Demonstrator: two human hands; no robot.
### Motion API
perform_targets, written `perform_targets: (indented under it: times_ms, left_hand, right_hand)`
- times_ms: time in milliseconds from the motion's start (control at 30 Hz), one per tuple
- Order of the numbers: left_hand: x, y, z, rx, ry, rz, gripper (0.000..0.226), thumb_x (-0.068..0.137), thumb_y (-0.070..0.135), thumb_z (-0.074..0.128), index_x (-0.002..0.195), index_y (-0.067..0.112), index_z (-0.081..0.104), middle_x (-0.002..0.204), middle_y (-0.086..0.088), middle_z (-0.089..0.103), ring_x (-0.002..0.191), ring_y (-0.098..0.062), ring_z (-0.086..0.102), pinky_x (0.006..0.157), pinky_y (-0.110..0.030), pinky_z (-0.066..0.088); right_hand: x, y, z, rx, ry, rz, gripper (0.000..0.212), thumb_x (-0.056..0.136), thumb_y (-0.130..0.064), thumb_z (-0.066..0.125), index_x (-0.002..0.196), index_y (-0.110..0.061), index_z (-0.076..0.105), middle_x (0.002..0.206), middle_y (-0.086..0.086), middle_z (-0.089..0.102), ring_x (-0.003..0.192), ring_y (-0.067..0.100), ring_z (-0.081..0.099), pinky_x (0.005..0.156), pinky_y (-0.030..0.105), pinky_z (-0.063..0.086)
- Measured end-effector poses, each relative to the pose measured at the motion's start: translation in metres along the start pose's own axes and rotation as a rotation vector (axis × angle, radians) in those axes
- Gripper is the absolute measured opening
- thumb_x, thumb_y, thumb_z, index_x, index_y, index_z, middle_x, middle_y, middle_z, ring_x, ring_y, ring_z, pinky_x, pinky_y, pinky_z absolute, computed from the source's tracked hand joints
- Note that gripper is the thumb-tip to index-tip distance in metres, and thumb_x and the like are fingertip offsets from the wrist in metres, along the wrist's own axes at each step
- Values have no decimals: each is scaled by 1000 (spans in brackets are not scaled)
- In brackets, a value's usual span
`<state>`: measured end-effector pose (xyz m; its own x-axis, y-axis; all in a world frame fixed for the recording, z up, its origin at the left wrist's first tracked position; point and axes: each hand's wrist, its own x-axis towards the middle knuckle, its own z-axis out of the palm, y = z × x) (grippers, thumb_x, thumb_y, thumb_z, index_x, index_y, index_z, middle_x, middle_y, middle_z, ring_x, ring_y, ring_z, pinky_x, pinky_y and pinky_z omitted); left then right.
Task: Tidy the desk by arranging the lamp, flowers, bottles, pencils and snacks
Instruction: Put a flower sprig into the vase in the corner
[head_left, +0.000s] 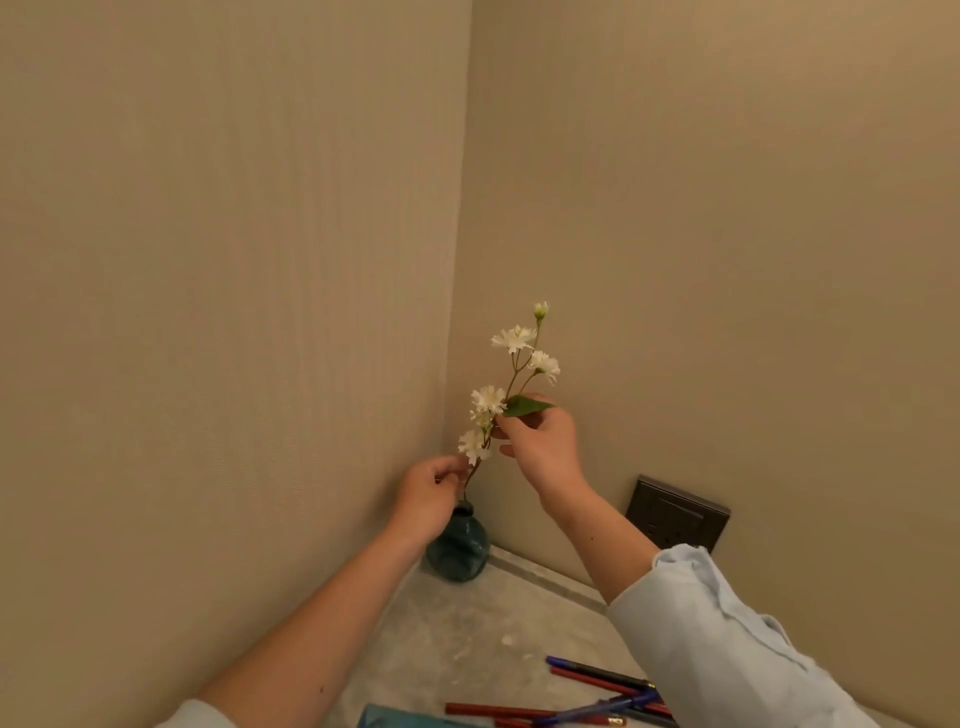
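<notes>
On grey desk (467, 623), teal vase (460, 545) holds flower sprig (514, 338) pinched by left hand (431, 499) and right hand (540, 441).

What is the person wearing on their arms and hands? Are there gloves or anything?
No gloves. The left hand and the right hand are both bare, with no rings or watch showing. The right sleeve is light blue and crumpled, pushed up so the forearm is bare. Only a little bit of the left sleeve shows at the bottom edge, the same light blue.
</notes>
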<state>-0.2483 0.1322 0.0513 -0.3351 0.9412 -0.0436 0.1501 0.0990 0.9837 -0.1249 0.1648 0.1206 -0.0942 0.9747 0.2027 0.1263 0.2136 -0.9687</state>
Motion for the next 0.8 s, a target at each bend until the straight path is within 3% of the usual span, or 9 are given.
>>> perform_targets:
  times_ms: [100,333,500,600,800]
  left_hand:
    - [8,-11,2,-6,4,-15,32,98,3,41,121,13,62,105,3,63,93,-9,59,84,-22,48]
    - [13,-33,5,28,32,-58,34,96,0,42,120,11,62,104,4,62,99,-14,59,99,-38,48]
    - [5,-51,12,45,67,-47,41,93,-3,41,110,23,67,86,17,61,84,-7,57,83,-29,48]
    - [1,-58,14,43,58,-54,42,93,-3,44,120,22,63,105,5,63,100,-17,59,92,-35,50]
    - [-1,-65,13,34,49,-59,49,93,-3,45,137,17,50,129,-7,53,113,-24,56,102,-44,46]
  right_hand:
    - [7,14,7,-23,6,7,19,88,-5,60,82,-22,67,88,7,73,87,25,70,77,40,58]
    - [9,42,17,-66,-57,21,21,88,-9,63,79,-28,66,86,1,73,84,17,70,75,30,58]
    - [3,69,23,-130,-96,71,15,87,-9,64,78,-19,70,82,6,73,82,21,69,73,35,55]
    - [1,82,27,-151,-104,71,10,86,-8,65,79,-10,71,80,11,72,78,26,68,74,42,55]
    - [1,91,31,-147,-52,110,16,84,-10,67,76,-24,69,76,-3,72,74,12,67,67,31,55]
